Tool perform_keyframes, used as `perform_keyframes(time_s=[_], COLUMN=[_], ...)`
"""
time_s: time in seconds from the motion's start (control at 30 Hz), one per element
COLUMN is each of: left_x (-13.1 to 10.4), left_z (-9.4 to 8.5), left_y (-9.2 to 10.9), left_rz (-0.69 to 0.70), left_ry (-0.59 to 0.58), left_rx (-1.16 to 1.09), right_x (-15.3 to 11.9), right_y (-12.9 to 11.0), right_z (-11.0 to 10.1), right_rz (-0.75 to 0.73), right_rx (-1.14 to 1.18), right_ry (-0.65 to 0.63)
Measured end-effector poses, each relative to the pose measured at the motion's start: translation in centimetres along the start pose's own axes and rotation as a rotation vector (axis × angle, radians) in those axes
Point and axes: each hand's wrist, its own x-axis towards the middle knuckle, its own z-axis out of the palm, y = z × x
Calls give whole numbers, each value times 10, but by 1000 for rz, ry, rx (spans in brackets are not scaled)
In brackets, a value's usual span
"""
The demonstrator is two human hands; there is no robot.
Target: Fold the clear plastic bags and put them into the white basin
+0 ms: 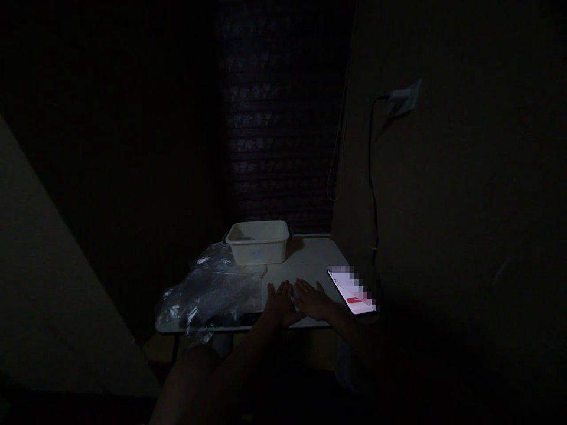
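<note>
Left hand (280, 302): flat on the tabletop (305, 260), fingers spread, grasping nothing.
Right hand (312, 300): flat just beside it, fingers released.
Plastic bag (212, 290): clear, crumpled, just left of the left hand; looks light, soft, slippery; best pinched at a gathered fold.
Tub (259, 242): pale, rigid, behind the bag.
Phone (352, 289): lit, right of the hands.

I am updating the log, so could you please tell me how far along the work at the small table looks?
Little looks done: the white tub stands at the table's far edge and the clear plastic bag lies bunched on the left. In hand: nothing, since the left hand and right hand lie flat and empty on the tabletop, beside a lit phone. The tub's contents are too dark to tell.
</note>
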Motion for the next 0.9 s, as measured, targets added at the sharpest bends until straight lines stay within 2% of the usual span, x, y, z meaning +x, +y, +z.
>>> perform_keyframes(time_s=[0.2,0.57,0.9], left_x=[-1,-1,-2], left_z=[1,5,-1], left_y=[3,6,6], left_rz=[-14,10,30], left_ry=[83,47,27], left_rx=[15,14,-17], right_x=[-2,-2,-1], right_y=[-3,1,0], right_z=[-2,6,6], right_rz=[-74,-61,-62], right_rx=[-45,-38,-41], right_ry=[102,46,66])
